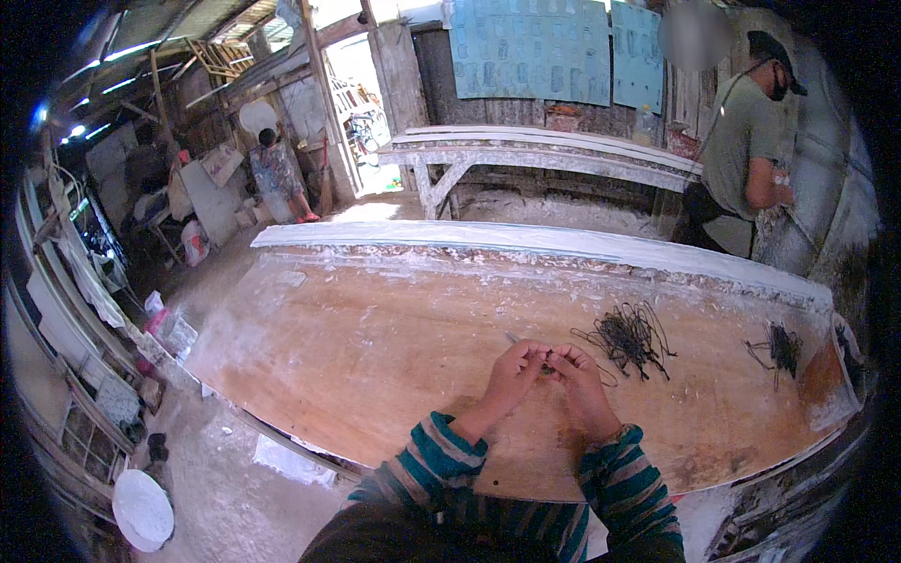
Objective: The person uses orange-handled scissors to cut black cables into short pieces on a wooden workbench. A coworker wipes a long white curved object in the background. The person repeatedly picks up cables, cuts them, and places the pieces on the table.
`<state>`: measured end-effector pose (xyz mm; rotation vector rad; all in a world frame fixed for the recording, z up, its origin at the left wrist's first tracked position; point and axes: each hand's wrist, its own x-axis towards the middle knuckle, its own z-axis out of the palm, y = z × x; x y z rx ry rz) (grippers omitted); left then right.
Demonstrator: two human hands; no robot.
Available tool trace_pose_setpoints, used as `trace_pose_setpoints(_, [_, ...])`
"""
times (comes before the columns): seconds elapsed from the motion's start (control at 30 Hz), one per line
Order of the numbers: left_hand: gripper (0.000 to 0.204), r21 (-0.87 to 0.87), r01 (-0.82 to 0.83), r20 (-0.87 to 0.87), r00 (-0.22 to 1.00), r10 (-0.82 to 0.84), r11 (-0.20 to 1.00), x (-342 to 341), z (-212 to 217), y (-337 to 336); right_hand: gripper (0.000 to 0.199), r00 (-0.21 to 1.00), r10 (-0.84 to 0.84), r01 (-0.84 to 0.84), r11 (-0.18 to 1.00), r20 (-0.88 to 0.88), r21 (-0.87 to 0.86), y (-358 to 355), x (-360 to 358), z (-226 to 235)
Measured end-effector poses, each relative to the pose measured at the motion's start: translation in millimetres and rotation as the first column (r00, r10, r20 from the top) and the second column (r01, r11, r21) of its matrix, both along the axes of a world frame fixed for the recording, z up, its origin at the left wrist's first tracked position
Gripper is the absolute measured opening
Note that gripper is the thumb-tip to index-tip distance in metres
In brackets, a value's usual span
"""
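Note:
Over the wooden tabletop (pixel 375 328), my left hand (pixel 511 383) and my right hand (pixel 582 387) meet with fingertips pinched together. Between them is a small dark piece (pixel 547 370), apparently part of a thin black cord; the fingers hide most of it. A loop of black cord (pixel 609 377) shows beside my right hand. Just beyond lies a tangled pile of black cords (pixel 634 342), right of my hands. Close to my left fingers, a thin pale pointed thing (pixel 511 337) rests on the board, its kind unclear.
A smaller bunch of black cords (pixel 781 351) lies at the table's right end. Along the far edge runs a long white-coated strip (pixel 535 249). Behind it stand a white-stained bench (pixel 526 148) and, at right, a person (pixel 741 141). Another person (pixel 276 174) is farther left.

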<state>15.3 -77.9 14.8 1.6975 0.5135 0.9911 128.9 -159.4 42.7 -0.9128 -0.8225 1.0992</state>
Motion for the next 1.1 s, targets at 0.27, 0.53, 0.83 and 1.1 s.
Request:
trace_pose_setpoints(0.27, [0.017,-0.110,0.055,0.080,0.996,-0.047,0.992,1,0,1,0.009,0.997,-0.059,0.058,0.998,0.050,0.015,-3,-1,5])
trace_pose_setpoints(0.53, [0.011,0.038,-0.067,0.128,0.990,0.062,0.997,3,-11,7,0.011,0.994,-0.065,0.065,0.998,0.093,0.000,0,-1,1])
trace_pose_setpoints(0.83, [0.017,-0.098,0.018,0.088,0.996,-0.010,0.995,-1,-4,7,0.010,0.984,-0.094,0.092,0.996,0.154,0.017,-3,-2,5])
trace_pose_setpoints(1.1, [0.019,-0.307,0.160,0.088,0.986,-0.140,0.938,-5,5,6,0.004,0.979,-0.093,0.085,0.995,0.182,0.054,-4,-3,12])
